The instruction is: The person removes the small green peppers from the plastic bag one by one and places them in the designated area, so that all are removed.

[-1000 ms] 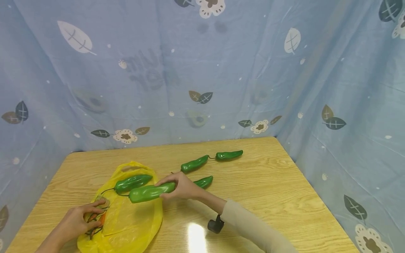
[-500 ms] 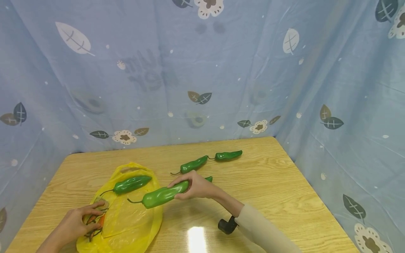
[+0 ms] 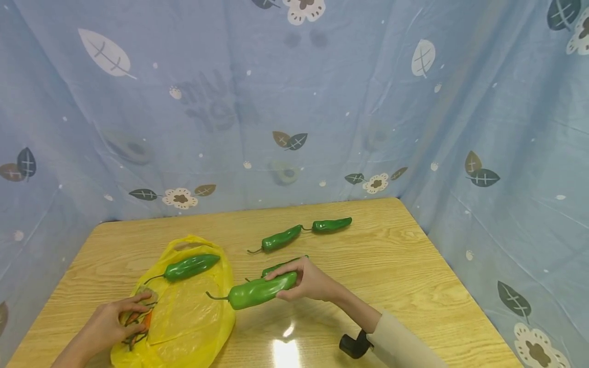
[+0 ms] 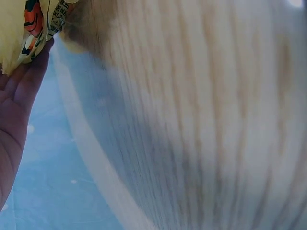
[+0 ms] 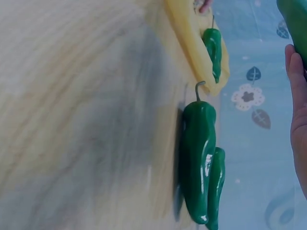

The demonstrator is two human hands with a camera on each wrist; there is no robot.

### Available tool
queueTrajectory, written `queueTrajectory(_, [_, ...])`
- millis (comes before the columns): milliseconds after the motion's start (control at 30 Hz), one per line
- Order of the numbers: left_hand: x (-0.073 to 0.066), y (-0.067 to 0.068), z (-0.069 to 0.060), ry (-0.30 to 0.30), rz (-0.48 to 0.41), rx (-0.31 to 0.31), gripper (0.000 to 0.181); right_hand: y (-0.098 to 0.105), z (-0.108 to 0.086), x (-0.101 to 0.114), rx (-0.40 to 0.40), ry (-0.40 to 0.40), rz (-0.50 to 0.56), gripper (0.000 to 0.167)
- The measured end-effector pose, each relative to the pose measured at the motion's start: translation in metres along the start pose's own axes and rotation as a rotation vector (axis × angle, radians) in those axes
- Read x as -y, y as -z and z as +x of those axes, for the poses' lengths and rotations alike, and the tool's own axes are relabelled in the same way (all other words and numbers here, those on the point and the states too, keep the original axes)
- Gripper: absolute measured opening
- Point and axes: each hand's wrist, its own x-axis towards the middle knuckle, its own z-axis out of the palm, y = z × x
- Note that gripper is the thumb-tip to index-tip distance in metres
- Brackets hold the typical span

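Observation:
In the head view my right hand point(image 3: 306, 281) grips a large light-green pepper point(image 3: 257, 292) by its tapered end, above the table to the right of the yellow plastic bag point(image 3: 225, 319). The pepper's stem points left, toward the bag. My left hand point(image 3: 110, 319) pinches the bag's printed left part, fingers curled on the crumpled plastic; the left wrist view shows the same hand point(image 4: 21, 100) at the printed plastic. On the bag lies a dark green pepper point(image 3: 190, 267). The right wrist view catches only part of the right hand point(image 5: 298, 110) and the held pepper point(image 5: 296, 24).
Behind the right hand lies a green pepper point(image 3: 276, 267), partly hidden. Farther back, two more peppers, a middle one point(image 3: 280, 238) and a right one point(image 3: 332, 225), lie end to end on the wooden table point(image 3: 391, 286). A blue patterned curtain point(image 3: 294, 102) encloses the table.
My right hand has carried the light-green pepper rightward, from over the bag to beside it. The left hand keeps its place on the bag.

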Motion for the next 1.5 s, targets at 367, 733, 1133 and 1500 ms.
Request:
queueTrajectory(367, [-0.001,0.003,-0.001,0.039,-0.007,0.075,0.037,-0.002,-0.025,-0.003,-0.006,0.051,0.022,0.035])
queueTrajectory(733, [-0.001,0.002,-0.001,0.046,-0.012,0.095,0.038,0.004,-0.053,-0.010,-0.007,0.062,0.117,0.034])
queueTrajectory(1133, [-0.006,0.002,0.001,0.054,-0.001,0.062,0.035,0.021,-0.085,-0.009,0.002,0.063,0.164,0.033])
queueTrajectory(1500, [-0.007,0.004,0.002,0.051,0.001,0.065,0.036,0.034,-0.110,-0.010,-0.003,0.046,0.188,0.033])
